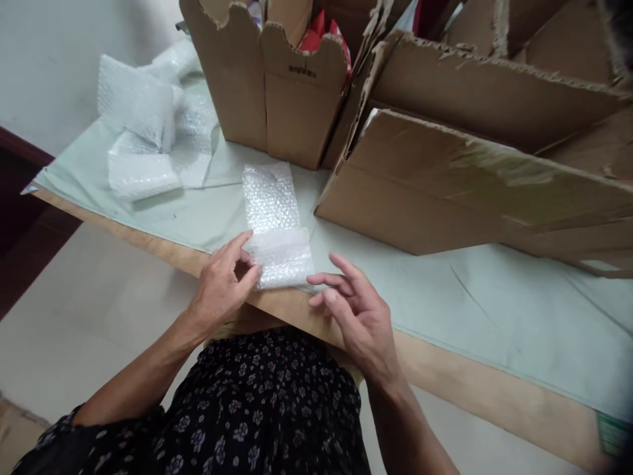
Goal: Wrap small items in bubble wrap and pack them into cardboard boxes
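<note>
A clear bubble wrap bag (274, 204) lies flat at the table's near edge, its lower part a smoother, whiter band that looks like a folded flap. At its left side is my left hand (225, 274), fingertips touching the edge and the fingers apart. My right hand (359, 310) hovers by the lower right corner with its fingers spread and nothing in them. Whether those fingertips touch the bag's corner I cannot tell.
Several more bubble wrap pieces (138, 112) are heaped at the table's left end. Tall open cardboard boxes (420, 185) stand along the back and right, one holding a red packet (316, 36). A pale green cloth (445, 303) covers the table (469, 376).
</note>
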`<control>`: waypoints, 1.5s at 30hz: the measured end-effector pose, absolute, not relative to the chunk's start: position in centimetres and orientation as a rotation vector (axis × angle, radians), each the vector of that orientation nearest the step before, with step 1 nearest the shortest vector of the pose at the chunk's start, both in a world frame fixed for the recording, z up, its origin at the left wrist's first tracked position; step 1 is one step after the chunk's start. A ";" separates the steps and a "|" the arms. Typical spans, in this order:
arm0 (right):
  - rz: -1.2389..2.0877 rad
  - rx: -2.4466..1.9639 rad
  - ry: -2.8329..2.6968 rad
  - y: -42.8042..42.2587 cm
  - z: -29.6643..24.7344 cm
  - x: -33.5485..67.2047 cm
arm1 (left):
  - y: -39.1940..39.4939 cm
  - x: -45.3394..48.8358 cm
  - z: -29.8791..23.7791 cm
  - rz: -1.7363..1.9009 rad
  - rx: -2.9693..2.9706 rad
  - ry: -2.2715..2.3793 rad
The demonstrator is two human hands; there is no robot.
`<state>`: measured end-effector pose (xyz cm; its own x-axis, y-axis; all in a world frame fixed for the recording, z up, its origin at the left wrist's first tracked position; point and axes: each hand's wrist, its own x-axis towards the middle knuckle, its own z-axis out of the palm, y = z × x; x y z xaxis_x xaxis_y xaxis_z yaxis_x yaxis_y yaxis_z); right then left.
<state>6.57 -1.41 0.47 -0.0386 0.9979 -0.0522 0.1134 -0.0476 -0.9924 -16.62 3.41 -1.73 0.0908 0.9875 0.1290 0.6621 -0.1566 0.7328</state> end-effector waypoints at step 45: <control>0.286 -1.251 -2.262 -0.3 -0.1 9.4 | 1.2 -15.0 -1.4 0.937 2.231 1.311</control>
<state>9.39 -0.29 -0.05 -0.4277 0.8335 0.3497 0.7205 0.5480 -0.4250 -15.03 1.16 -1.45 0.3403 0.8727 0.3501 0.6139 -0.4882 0.6203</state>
